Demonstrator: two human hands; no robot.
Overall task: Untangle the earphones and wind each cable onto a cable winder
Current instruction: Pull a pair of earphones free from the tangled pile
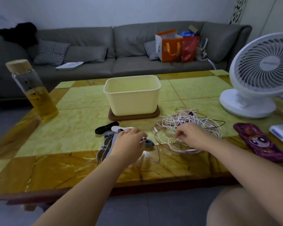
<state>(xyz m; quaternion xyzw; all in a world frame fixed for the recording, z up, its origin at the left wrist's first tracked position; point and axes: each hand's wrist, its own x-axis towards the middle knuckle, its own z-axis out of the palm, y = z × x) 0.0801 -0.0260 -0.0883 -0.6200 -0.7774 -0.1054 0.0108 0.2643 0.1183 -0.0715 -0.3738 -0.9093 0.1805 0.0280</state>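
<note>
Untangling stage: my right hand (191,136) pinches the earphone tangle (183,121), my left hand (129,139) covers the winders (107,145) with its grip unclear, and next I should tease one cable free.

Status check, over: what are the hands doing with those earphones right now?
Left hand pinching a grey winder at the winder pile. Right hand pinching a strand of the earphone tangle. All knotted, none wound. Phone lies right of it, apart.

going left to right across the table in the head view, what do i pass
clear glass bottle with wooden lid and yellow liquid → cream plastic tub → tangled white and pink earphone cables → purple cartoon phone case
</note>
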